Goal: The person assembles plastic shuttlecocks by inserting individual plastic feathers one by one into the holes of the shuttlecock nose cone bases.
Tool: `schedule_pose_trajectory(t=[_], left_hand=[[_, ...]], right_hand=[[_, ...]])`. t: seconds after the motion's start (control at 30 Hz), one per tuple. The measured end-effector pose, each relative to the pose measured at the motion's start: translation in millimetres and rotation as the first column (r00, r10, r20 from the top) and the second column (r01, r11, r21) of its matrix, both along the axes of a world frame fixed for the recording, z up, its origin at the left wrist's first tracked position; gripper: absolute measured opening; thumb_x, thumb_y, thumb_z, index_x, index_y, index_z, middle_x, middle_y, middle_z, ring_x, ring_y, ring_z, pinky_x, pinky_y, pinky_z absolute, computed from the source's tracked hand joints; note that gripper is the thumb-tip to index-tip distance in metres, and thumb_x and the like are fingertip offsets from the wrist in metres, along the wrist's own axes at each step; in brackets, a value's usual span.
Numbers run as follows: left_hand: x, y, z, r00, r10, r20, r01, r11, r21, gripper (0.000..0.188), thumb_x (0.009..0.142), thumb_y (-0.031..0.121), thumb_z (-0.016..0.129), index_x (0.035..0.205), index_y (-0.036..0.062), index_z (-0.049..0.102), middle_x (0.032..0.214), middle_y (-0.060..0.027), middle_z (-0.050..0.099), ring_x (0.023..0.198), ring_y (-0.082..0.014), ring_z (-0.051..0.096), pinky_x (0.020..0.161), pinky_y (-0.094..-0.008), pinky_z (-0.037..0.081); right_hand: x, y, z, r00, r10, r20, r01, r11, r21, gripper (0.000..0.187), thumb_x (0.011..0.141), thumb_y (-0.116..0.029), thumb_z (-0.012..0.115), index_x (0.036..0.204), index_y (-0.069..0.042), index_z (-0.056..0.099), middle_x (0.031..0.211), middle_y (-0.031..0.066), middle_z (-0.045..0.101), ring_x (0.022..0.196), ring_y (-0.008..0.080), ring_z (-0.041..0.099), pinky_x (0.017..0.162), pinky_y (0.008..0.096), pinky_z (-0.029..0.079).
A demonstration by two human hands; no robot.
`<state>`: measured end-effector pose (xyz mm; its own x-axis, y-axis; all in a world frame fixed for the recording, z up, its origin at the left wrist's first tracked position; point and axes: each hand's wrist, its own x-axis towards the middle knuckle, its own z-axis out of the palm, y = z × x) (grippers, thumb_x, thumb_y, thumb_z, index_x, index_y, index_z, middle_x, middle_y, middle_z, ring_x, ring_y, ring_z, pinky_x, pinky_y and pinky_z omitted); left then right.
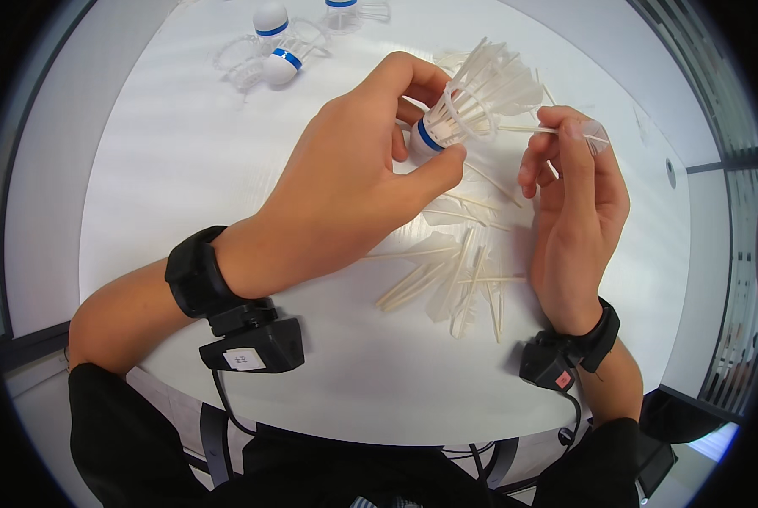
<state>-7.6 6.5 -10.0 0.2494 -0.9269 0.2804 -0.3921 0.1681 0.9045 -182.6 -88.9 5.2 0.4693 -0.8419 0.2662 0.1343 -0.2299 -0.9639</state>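
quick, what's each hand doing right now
Left hand: closed on a shuttlecock, gripping near its blue-banded cork end.
Right hand: fingers pinching a single white feather.

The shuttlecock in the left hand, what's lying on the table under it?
Below the shuttlecock, loose white feathers lie scattered on the white table. The left hand and right hand cover part of the pile, so its full spread stays hidden.

Labels: small white rectangular label (241, 359) on black box at left wrist; small red label (562, 380) on black box at right wrist. No packages, signs, screens.
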Motion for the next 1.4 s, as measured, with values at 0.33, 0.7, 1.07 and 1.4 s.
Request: schedule_pose_trajectory(t=[0.33,0.7,1.07,1.4], left_hand=[[0.4,1.7,2.1,0.999,-0.016,0.036,0.016,1.000,0.011,0.039,0.086,0.007,0.076,0.122,0.0009,0.061,0.108,-0.0029,0.066,0.088,-0.0079,0.052,0.074,-0.0219,0.041],[0.3,0.5,5.7,1.000,-0.017,0.010,0.016,0.999,0.038,0.038,0.084,0.007,0.075,0.119,0.0015,0.061,0.107,-0.0032,0.066,0.085,-0.0096,0.051,0.075,-0.0234,0.042],[1.9,-4.7,7.1,0.998,-0.053,-0.025,0.053,0.998,0.020,0.037,0.084,0.005,0.073,0.119,0.0022,0.061,0.106,-0.0029,0.066,0.082,-0.0107,0.049,0.076,-0.0240,0.043],[2.6,-4.1,8.0,0.997,-0.069,-0.022,0.070,0.994,0.079,0.037,0.081,0.004,0.074,0.116,0.0026,0.063,0.103,-0.0028,0.067,0.080,-0.0119,0.049,0.075,-0.0249,0.044]], right_hand=[[0.4,1.1,-3.5,0.999,0.035,0.040,-0.032,0.997,-0.069,0.018,0.105,-0.014,0.055,0.115,-0.001,0.062,0.084,0.0027,0.062,0.070,0.0073,0.053,0.063,0.0215,0.042],[-6.2,5.1,-3.6,0.997,-0.078,0.009,0.078,0.980,-0.183,0.032,0.091,0.002,0.070,0.118,-0.003,0.055,0.104,0.0026,0.061,0.076,0.0033,0.052,0.068,0.0197,0.040],[-4.0,6.5,1.7,0.998,-0.052,0.041,0.059,0.978,-0.198,0.044,0.087,0.010,0.071,0.118,-0.002,0.043,0.091,0.0027,0.066,0.074,0.0048,0.055,0.067,0.0215,0.042],[-4.8,6.1,-0.6,0.998,-0.058,0.031,0.061,0.991,-0.121,0.040,0.087,0.010,0.068,0.115,-0.004,0.044,0.091,0.0006,0.063,0.075,0.0038,0.054,0.067,0.0217,0.041]])
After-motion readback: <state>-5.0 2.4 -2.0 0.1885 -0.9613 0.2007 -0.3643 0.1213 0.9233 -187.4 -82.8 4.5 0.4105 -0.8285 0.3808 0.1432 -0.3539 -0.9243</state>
